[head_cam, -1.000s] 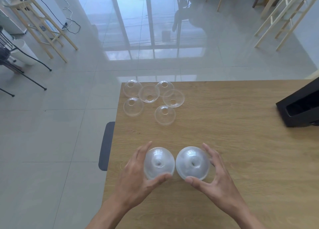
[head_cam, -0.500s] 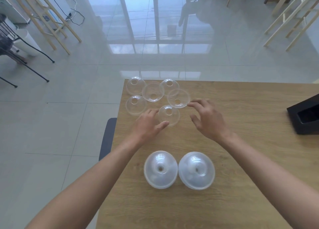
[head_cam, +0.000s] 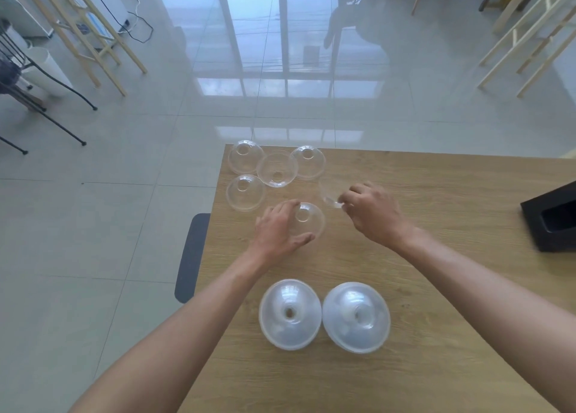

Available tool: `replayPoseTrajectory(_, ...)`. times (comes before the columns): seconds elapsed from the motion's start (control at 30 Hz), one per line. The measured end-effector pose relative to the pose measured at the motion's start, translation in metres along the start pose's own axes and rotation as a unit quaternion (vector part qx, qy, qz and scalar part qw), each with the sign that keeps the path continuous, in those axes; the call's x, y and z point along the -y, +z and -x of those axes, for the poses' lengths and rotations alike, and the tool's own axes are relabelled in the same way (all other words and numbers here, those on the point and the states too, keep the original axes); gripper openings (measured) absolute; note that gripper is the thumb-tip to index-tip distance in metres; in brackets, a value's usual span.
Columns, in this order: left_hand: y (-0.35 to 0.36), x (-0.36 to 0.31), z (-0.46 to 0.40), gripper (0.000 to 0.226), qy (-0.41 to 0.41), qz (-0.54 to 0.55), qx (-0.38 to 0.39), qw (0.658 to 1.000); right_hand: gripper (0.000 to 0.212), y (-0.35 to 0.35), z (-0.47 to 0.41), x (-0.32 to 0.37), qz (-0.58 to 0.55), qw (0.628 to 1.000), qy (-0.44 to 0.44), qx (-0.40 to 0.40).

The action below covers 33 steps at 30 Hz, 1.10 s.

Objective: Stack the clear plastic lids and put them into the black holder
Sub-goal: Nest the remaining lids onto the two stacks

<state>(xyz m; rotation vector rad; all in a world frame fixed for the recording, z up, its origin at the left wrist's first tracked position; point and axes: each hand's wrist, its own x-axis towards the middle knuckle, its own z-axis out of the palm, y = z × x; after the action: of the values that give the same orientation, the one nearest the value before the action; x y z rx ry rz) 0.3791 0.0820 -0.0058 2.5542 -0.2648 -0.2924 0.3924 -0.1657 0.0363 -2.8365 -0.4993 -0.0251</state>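
gripping a clear dome lid on the wooden table with left hand, right hand pinching a tilted lid, 4 loose lids beyond, 2 lid stacks near, black holder far right

A wooden tabletop held two stacks of clear domed lids side by side near the person. Farther off, the left hand curled around a single lid, while the right hand pinched a tilted lid. Four loose lids lay beyond. A black holder sat at the right edge.
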Motion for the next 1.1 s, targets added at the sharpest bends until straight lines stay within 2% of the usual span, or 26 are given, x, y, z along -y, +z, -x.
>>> replayPoseTrajectory(0.1, -0.019, 0.005, 0.019, 0.087, -0.002, 0.104, -0.019, 0.994, 0.014, -0.020, 0.036, 0.007, -0.180, 0.977, 0.106, -0.039)
replayPoseTrajectory(0.17, -0.038, 0.005, 0.033, 0.085, -0.005, 0.150, -0.040, 0.988, 0.012, -0.036, 0.058, 0.012, -0.297, 0.932, 0.200, -0.063)
replayPoseTrajectory(0.27, -0.069, -0.002, 0.060, 0.081, -0.011, 0.194, -0.065, 0.979, 0.017, -0.063, 0.088, 0.022, -0.490, 0.816, 0.294, -0.085)
replayPoseTrajectory(0.37, -0.095, -0.016, 0.094, 0.079, 0.002, 0.218, -0.075, 0.973, 0.029, -0.093, 0.120, 0.038, -0.653, 0.684, 0.309, -0.098)
replayPoseTrajectory(0.43, -0.105, -0.024, 0.120, 0.078, 0.023, 0.221, -0.073, 0.972, 0.034, -0.108, 0.143, 0.050, -0.707, 0.627, 0.317, -0.080)
replayPoseTrajectory(0.47, -0.107, -0.028, 0.132, 0.077, 0.033, 0.219, -0.068, 0.973, 0.035, -0.114, 0.154, 0.057, -0.715, 0.616, 0.325, -0.065)
replayPoseTrajectory(0.53, -0.106, -0.033, 0.155, 0.078, 0.046, 0.209, -0.054, 0.975, 0.038, -0.117, 0.175, 0.071, -0.700, 0.622, 0.349, -0.034)
replayPoseTrajectory(0.6, -0.098, -0.036, 0.173, 0.078, 0.049, 0.191, -0.037, 0.980, 0.037, -0.110, 0.189, 0.083, -0.664, 0.648, 0.372, -0.014)
replayPoseTrajectory(0.63, -0.092, -0.037, 0.179, 0.078, 0.049, 0.183, -0.029, 0.981, 0.034, -0.104, 0.194, 0.087, -0.640, 0.669, 0.378, -0.006)
replayPoseTrajectory(0.77, -0.067, -0.034, 0.192, 0.077, 0.059, 0.152, -0.016, 0.986, 0.026, -0.081, 0.203, 0.096, -0.456, 0.796, 0.397, 0.014)
replayPoseTrajectory(0.87, -0.051, -0.029, 0.199, 0.080, 0.065, 0.127, -0.017, 0.990, 0.027, -0.068, 0.205, 0.100, -0.377, 0.836, 0.398, -0.017)
replayPoseTrajectory(0.97, -0.040, -0.024, 0.201, 0.095, 0.048, 0.124, -0.020, 0.991, 0.048, -0.058, 0.208, 0.107, -0.328, 0.883, 0.332, -0.043)
replayPoseTrajectory(1.1, -0.028, -0.020, 0.201, 0.109, 0.032, 0.135, -0.013, 0.990, 0.100, -0.038, 0.209, 0.116, -0.286, 0.926, 0.244, 0.043)
